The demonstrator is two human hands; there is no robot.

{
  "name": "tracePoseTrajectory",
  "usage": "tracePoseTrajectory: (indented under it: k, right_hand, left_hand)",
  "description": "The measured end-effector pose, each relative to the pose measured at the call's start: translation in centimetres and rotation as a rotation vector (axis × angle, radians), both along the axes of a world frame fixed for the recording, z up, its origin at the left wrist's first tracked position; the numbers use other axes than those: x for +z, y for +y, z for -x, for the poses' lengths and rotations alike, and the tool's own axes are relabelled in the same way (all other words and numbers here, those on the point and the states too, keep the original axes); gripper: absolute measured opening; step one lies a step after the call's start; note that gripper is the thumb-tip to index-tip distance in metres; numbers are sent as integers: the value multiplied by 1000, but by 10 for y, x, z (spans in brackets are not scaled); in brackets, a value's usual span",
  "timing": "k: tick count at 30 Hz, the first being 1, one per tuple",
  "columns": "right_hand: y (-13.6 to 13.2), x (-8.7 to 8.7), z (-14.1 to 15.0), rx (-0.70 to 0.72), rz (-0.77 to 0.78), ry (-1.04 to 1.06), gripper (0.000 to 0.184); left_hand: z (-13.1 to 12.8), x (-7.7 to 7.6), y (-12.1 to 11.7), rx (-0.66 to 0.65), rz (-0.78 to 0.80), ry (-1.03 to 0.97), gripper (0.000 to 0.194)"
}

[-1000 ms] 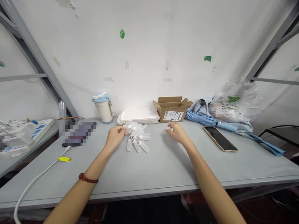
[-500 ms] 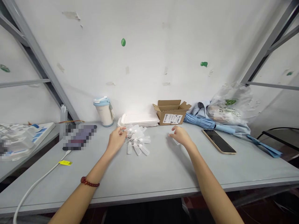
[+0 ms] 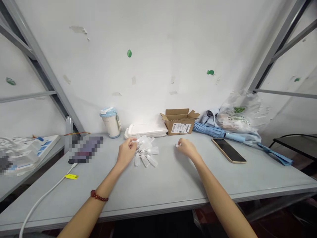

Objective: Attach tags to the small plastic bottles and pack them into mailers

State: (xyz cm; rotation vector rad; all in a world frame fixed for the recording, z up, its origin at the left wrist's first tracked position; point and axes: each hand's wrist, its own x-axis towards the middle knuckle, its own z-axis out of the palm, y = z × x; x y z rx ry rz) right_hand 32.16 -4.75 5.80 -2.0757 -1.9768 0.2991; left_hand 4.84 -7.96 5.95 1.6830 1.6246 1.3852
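You are in the middle of handling small translucent plastic pieces, and the step in hand looks like taking one at a time by the fingertips, with your left hand (image 3: pixel 127 151) at the heap and your right hand (image 3: pixel 188 148) off to its right. Your right grip is closed in a pinch, apparently on a single clear piece (image 3: pixel 176 145), whose end pokes out on the left of your fingertips, just over the bench (image 3: pixel 163 185). Your left grip has thumb and fingers drawn near each other at the left edge of the heap of clear pieces (image 3: pixel 146 152); you seem to be touching it there, but I cannot tell whether anything is clamped. As I judge it, any next move calls for a light, precise pinch, because the pieces overlap and could drag their neighbours along. The heap lies between your hands, right beside the left and well apart from the right, with several flat ends fanned toward you. Behind it sits the white stack (image 3: pixel 147 129); the open carton (image 3: pixel 180 127) stands beyond your right hand, apart from your fingers.
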Motion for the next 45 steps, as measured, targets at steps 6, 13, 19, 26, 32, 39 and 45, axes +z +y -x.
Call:
tracePoseTrajectory:
  k: [6,13,19,26,32,39,45]
  right_hand:
    - [-5,2,17,279,-55,528,18]
    - [-25,12,41,583,-7,882,25]
    - [-27,10,46,591,58,956,23]
    - [-28,11,47,588,76,1025,24]
    - [-30,15,49,537,54,981,22]
    - [-28,12,47,475,27,936,20]
    - [-29,12,48,551,71,1012,22]
  left_hand:
    - [-8,-4,-4,-169,28,-48,26]
    - [-17,0,-12,-441,150,3,40]
    - [-21,0,-16,-514,191,58,26]
    - [-21,1,-17,-584,219,45,27]
    - [-20,1,-15,-584,264,-5,29]
    - [-19,2,-14,-555,257,-20,28]
    - [-20,2,-12,-546,249,-43,32]
